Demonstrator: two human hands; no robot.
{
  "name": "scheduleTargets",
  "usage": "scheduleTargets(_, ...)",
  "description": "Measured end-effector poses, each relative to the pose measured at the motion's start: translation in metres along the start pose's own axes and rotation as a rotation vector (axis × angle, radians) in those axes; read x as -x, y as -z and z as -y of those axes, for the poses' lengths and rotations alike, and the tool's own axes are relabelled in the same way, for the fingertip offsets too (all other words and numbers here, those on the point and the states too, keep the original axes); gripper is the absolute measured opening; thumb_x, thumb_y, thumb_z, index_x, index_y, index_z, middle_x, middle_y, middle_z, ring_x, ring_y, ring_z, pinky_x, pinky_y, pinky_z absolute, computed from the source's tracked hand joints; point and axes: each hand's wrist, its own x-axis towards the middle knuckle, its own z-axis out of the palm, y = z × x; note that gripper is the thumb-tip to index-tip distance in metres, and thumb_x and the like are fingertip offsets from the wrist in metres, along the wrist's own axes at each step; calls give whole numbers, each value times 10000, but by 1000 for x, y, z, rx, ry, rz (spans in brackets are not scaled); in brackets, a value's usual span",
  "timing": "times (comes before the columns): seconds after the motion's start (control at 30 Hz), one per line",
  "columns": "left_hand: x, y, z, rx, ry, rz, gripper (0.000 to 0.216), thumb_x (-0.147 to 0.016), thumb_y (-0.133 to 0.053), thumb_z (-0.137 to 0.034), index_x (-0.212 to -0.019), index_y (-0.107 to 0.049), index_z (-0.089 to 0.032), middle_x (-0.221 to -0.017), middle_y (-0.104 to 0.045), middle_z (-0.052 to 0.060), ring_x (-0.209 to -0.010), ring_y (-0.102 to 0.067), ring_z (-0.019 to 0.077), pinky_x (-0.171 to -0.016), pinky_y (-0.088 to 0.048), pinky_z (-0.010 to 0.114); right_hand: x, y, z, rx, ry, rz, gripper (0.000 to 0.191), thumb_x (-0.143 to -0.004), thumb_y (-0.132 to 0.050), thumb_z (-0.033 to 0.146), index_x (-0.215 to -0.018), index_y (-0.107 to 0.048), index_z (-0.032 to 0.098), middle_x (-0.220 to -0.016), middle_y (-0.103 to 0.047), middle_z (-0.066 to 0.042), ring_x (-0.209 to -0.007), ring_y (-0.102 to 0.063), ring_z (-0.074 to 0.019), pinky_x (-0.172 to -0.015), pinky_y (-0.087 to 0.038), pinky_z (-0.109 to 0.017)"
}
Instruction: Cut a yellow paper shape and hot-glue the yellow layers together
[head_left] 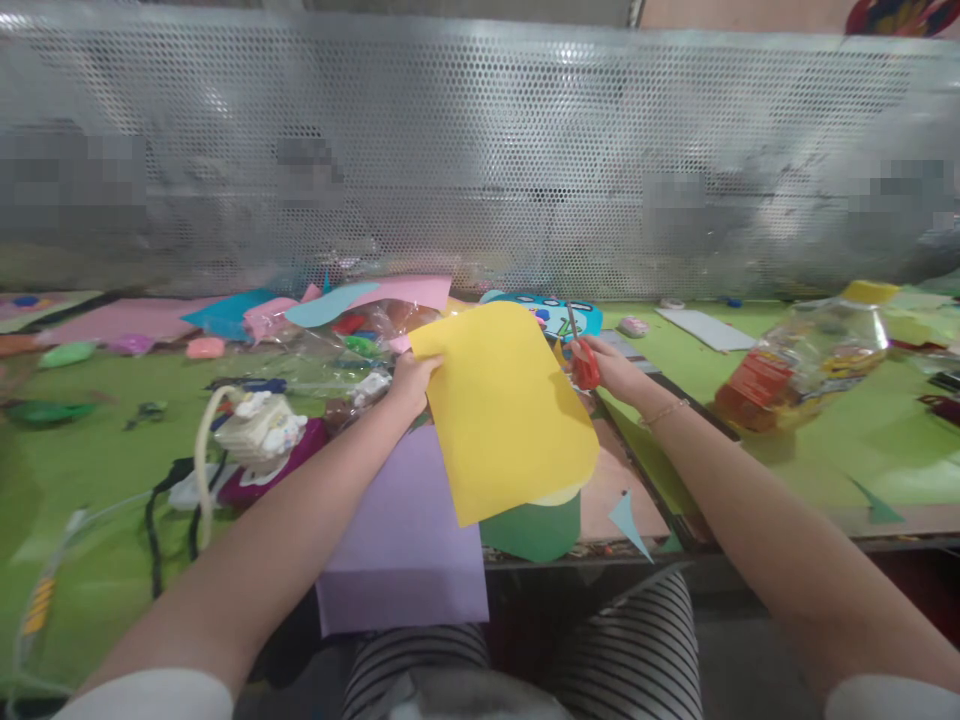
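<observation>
You have soft, fairly even light: the yellow sheet (510, 410) shows bright, the perforated metal screen (450, 150) glints, and the green surface (847, 450) carries pale glare. Your edges stretch and blur; pixelated blocks mask patches.

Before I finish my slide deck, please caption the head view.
Left hand grips a yellow sheet while the right hand holds red-handled scissors beside it.

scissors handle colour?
The scissors handle is red, seen best in the head view, the only one here.
</observation>
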Motion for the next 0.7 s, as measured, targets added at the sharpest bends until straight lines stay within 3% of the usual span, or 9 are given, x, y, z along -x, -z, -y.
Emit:
scheduleTargets(0.2, -1, -1, 2, 34, 16, -34, 297, -483, -726, -131, -771, -654, -136, -818, -708, 63, -736, -657, 212, -695, -516, 320, -5, 0, -5, 22, -37, 22, 233, -772, -646, 344, -903, -516, 201, -730, -631, 2, -559, -609, -105, -543, -522, -241)
scheduleTargets(0.4, -3, 0, 2, 66, 36, -37, 310, -496, -735, -134, -791, -638, -147, -838, -705, 58, -748, -659, 215, -709, -525, 338, -4, -3, -1, 71, -72, -24, 325, -682, -699, 158, -928, -494, 208, -667, -593, 38, -536, -583, -102, -526, -523, -240)
scheduleTargets(0.7, -4, 1, 0, 69, -6, -69, 333, -532, -704, -131, -860, -651, -158, -905, -708, 62, -829, -655, 214, -744, -526, 319, -1, -1, -5, 94, -26, 161, 382, -602, -726, 162, -906, -500, 209, -759, -643, 4, -608, -599, -136, -503, -481, -238)
